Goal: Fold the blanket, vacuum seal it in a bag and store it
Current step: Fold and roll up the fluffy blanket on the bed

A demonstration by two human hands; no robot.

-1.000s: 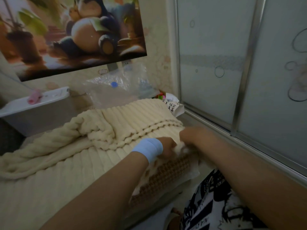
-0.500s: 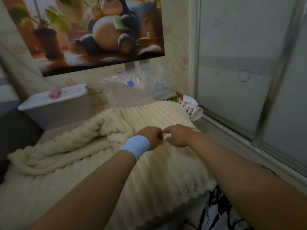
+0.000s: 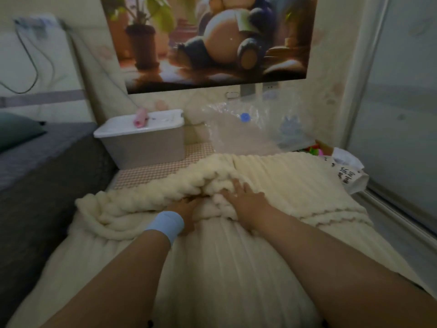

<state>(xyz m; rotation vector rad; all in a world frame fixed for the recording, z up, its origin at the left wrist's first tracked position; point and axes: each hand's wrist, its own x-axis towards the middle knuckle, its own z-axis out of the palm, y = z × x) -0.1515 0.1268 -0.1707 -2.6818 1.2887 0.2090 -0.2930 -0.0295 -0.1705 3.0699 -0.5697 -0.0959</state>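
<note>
My right hand [image 3: 244,198] lies flat, fingers spread, on the blanket [image 3: 224,268] bunched over the checkered mat [image 3: 151,171]. My left hand [image 3: 185,209] digs under the fold, grip unclear. The thick ridge could slump and skew the fold.

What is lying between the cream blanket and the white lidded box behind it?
Only a bare strip of the checkered mat separates the blanket from the box, seen in the head view.
</note>
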